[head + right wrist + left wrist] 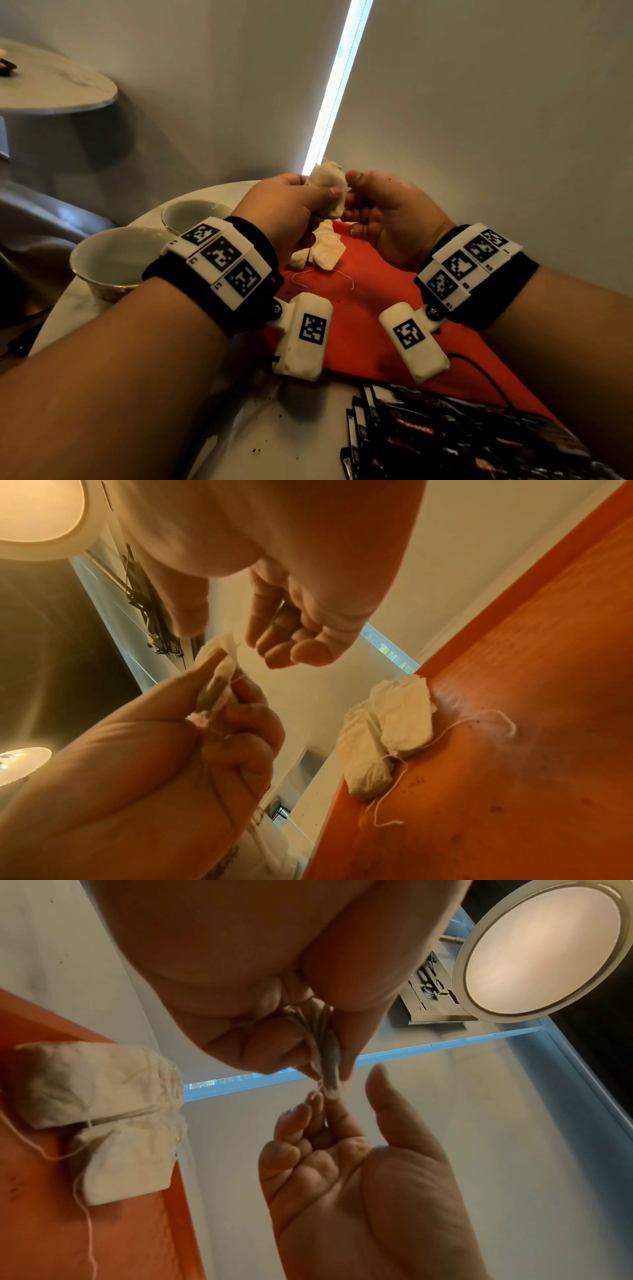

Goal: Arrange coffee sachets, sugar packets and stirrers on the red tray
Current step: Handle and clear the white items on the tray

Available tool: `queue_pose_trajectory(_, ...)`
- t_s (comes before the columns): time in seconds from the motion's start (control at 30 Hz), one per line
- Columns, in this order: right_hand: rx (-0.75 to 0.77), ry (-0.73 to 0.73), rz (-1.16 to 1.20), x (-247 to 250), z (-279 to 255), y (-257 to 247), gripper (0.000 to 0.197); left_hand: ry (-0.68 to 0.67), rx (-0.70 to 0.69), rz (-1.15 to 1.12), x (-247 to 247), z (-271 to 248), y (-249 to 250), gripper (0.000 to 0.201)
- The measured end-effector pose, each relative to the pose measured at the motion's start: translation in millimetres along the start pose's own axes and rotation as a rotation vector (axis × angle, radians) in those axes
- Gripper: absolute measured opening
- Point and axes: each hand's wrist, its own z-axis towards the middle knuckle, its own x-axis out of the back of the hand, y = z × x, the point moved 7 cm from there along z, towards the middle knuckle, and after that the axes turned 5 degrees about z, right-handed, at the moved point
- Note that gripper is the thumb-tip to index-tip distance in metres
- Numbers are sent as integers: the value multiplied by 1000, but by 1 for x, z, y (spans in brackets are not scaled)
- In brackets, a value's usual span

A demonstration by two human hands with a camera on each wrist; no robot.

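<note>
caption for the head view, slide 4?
Left hand pinches a white sachet above the red tray; open right hand beside it.

Left hand (260,993) pinches pale sachet (329,1053) between thumb and fingers. Right hand (359,1177) just below, palm up, fingers relaxed near sachet's end. Two crumpled sachets (103,1112) with strings on red tray (130,1240).
</note>
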Motion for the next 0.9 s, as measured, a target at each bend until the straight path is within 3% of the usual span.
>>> queue_pose_trajectory(0.1, 12, -3, 19, -1, -3, 0, 21, -37, 10, 23, -2, -1, -2, 21)
queue_pose_trajectory(0.27, 20, -11, 25, -2, -4, 0, 12, -61, 15, 54, -4, -4, -3, 24)
queue_pose_trajectory(0.43, 33, 20, 49, 1, -2, 0, 18, -57, 36, 80, -4, -2, -3, 22)
queue_pose_trajectory(0.6, 25, 47, 56, 3, -3, 4, 27, -42, 95, -27, -7, -4, -1, 5)
queue_pose_trajectory(0.9, 6, 77, 72, 7, -4, 9, 32, 4, 122, -94, -3, -5, 0, 14)
